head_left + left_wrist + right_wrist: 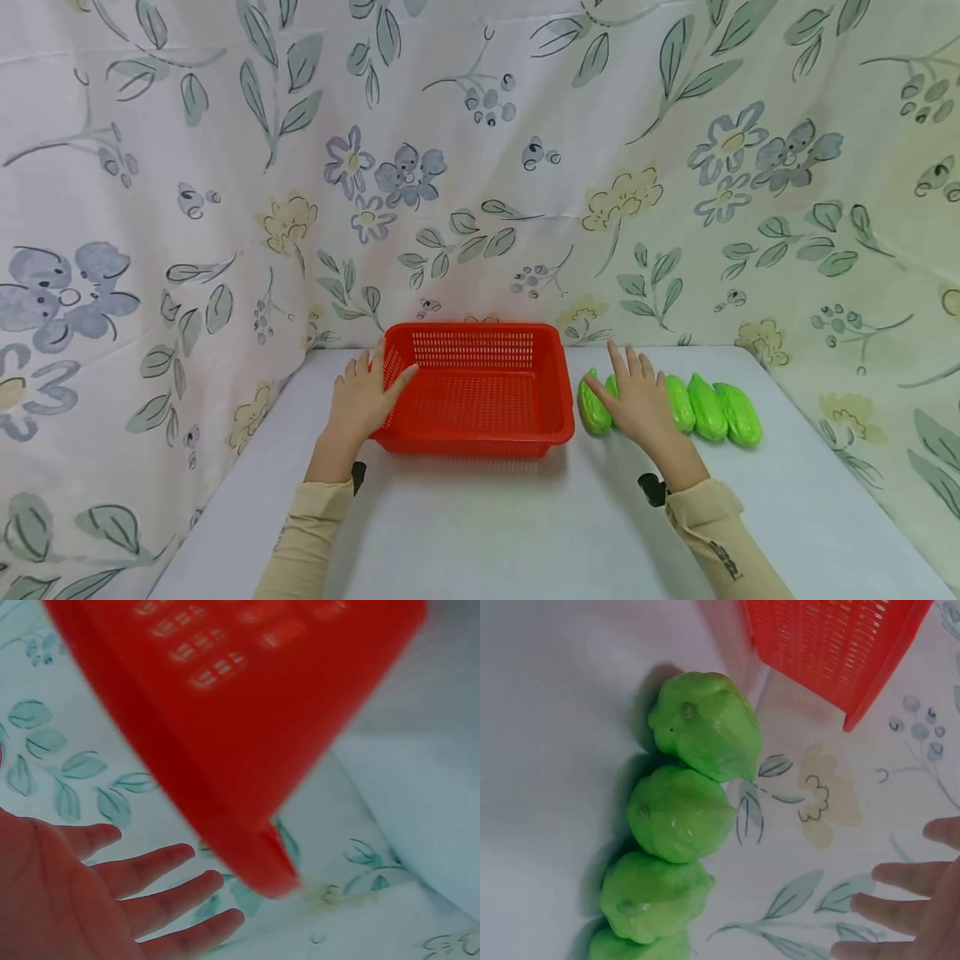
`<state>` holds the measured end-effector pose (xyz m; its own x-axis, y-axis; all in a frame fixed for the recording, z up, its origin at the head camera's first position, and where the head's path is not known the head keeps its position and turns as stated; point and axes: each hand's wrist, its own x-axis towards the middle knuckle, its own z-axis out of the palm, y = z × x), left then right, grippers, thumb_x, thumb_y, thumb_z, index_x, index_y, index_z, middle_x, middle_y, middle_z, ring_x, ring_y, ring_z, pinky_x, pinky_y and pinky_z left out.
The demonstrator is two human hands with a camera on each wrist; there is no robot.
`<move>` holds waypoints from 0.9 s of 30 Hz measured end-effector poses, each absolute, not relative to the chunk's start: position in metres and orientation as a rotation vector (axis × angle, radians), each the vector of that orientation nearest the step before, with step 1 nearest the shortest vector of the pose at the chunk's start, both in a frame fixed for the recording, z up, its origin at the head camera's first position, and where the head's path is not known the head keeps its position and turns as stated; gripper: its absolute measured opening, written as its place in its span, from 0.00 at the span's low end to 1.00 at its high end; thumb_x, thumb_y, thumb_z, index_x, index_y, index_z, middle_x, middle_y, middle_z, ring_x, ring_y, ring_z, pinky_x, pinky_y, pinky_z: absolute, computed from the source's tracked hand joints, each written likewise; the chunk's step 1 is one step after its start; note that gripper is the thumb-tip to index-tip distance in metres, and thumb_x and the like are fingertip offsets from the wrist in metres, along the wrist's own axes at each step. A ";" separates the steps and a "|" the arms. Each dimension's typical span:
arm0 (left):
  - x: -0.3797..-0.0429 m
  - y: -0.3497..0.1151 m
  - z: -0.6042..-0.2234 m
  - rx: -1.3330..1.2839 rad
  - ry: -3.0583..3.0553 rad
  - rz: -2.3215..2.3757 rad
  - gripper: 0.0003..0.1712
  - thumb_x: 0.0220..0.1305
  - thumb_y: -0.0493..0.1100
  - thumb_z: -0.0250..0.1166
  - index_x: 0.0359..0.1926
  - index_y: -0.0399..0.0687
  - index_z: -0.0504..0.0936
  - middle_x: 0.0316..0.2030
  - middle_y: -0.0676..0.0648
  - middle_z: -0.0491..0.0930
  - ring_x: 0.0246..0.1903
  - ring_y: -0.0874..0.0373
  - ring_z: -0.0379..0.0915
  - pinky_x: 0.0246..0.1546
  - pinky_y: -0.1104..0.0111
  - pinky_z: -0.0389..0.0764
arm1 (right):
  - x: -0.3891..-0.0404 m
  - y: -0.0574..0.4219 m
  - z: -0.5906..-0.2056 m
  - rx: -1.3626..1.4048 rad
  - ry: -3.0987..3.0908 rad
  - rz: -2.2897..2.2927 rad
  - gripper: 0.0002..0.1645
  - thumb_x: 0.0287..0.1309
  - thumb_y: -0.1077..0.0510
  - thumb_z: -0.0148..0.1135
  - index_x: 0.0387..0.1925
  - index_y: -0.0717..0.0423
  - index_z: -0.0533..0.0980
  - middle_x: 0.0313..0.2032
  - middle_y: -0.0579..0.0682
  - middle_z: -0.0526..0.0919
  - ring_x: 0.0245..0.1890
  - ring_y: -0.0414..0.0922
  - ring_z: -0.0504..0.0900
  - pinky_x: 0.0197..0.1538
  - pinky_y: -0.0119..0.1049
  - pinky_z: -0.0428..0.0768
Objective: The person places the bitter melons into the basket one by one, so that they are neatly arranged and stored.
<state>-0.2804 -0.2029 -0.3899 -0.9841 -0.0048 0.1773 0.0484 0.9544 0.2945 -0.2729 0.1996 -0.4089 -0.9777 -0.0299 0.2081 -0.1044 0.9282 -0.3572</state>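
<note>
A red plastic basket (474, 440) with slotted walls stands upright on the white table. My left hand (362, 398) hovers by the basket's left side, fingers spread and holding nothing. In the left wrist view, that hand (142, 904) is beside the basket's rim (187, 772), apparently apart from it. To the basket's right lies a row of several bright green, lumpy, elongated vegetables (707, 408) with pointed ends. Above that row my right hand (639, 402) is raised with straight fingers, partly hiding some of them. The right wrist view shows the green vegetables (681, 814) touching side by side.
The white table (480, 525) extends in front of the basket and the row. A floral-printed cloth (480, 167) hangs behind the table and along both sides, close to its back edge. Beige sleeves (307, 525) cover both forearms.
</note>
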 end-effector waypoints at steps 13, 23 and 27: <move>-0.293 -0.231 -0.410 0.119 -2.981 -0.605 0.51 0.69 0.73 0.35 0.77 0.44 0.39 0.67 0.27 0.61 0.58 0.28 0.68 0.53 0.39 0.73 | -0.280 0.199 -0.429 0.106 -2.818 0.908 0.48 0.72 0.35 0.41 0.77 0.57 0.39 0.72 0.73 0.50 0.71 0.71 0.52 0.68 0.67 0.54; -0.298 -0.240 -0.424 0.226 -2.899 -0.808 0.49 0.72 0.69 0.38 0.75 0.35 0.42 0.60 0.24 0.70 0.50 0.34 0.76 0.48 0.44 0.77 | -0.283 0.194 -0.438 0.112 -2.773 1.093 0.47 0.73 0.38 0.41 0.76 0.61 0.39 0.73 0.71 0.51 0.72 0.68 0.51 0.70 0.63 0.54; -0.300 -0.241 -0.431 0.221 -2.861 -0.848 0.46 0.73 0.65 0.42 0.75 0.36 0.44 0.52 0.24 0.76 0.39 0.40 0.79 0.38 0.50 0.78 | -0.285 0.192 -0.440 0.083 -2.762 1.144 0.46 0.73 0.38 0.40 0.77 0.60 0.37 0.73 0.72 0.50 0.72 0.68 0.51 0.71 0.62 0.53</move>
